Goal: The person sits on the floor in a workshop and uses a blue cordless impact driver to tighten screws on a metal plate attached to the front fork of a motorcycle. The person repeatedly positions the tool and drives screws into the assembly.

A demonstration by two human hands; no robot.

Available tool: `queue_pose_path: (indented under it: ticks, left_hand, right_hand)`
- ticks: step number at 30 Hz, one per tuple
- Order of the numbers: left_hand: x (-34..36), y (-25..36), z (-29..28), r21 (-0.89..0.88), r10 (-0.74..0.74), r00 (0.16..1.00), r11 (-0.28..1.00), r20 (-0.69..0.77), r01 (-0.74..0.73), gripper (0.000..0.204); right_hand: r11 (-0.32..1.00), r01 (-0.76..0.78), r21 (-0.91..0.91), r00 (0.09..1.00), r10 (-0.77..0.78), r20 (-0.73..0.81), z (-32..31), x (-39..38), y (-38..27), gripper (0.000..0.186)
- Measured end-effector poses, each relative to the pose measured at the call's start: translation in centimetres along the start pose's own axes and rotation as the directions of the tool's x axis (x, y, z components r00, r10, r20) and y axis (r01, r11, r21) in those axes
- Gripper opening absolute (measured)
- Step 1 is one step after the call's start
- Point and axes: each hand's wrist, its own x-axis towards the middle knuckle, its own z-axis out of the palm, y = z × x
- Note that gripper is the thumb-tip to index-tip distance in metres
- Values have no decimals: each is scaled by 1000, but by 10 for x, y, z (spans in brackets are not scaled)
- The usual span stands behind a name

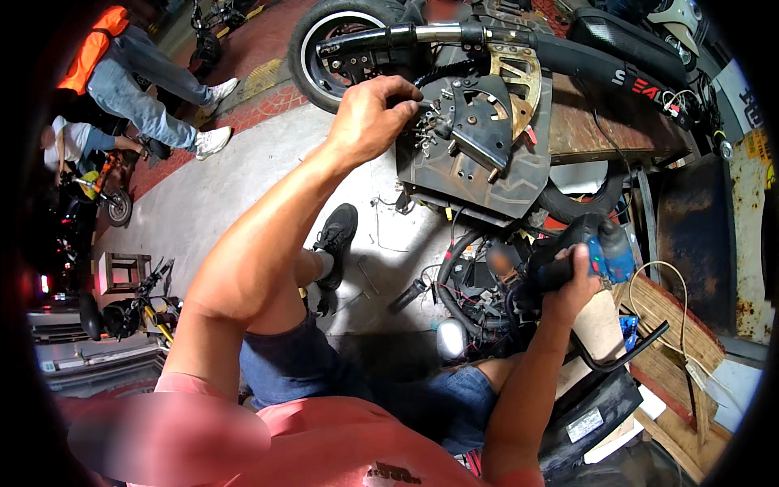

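Head view, looking down. The left hand point(369, 114) is reaching forward with the arm fully extended, fingers curled and pinching at a cluster of small silver bolts and fittings point(426, 126) on the dark metal bracket plate point(479, 122) of an overturned scooter; what exactly sits between the fingertips is too small to tell. The bracket plate is lying over a flat grey deck panel point(487, 183), just beside a gold-coloured perforated brake disc point(519, 73). Behind them a black tyre with a pale rim point(324, 45) is standing up at the top of the view, with a chrome and black tube point(430, 34) running across it. The right hand point(572, 280) is clenching around the black grip of a blue and black power drill point(596, 247), holding it low and to the right, well apart from the bracket, above a tangle of black cables and hoses point(462, 292). The scooter is resting on a rusty brown bench point(617, 122). Stacked wooden boards point(673, 325) are lying to the right of the drill. The person is sitting on grey concrete floor point(211, 195), one black shoe point(337, 239) showing below the left arm. Another person in an orange vest and jeans point(122, 65) is standing at the upper left.
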Motion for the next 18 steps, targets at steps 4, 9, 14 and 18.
queue_pose_path:
  ticks: [4,9,14,18]
  left_hand:
    - [24,-5,14,13,11,999,1000,37,-11,25]
    - [34,1,27,117,-126,990,986,71,117,22]
    - [44,-17,33,-191,-92,995,978,-27,85,13]
    - [38,19,12,-514,-242,970,834,-13,201,8]
  right_hand:
    - [960,-101,262,984,135,-118,2,4,-1,32]
    - [981,-64,182,984,92,-152,16,-2,-11,26]
    - [988,-39,148,998,47,-51,29,-9,-8,23]
    - [996,-45,79,999,47,-22,29,-11,-4,28]
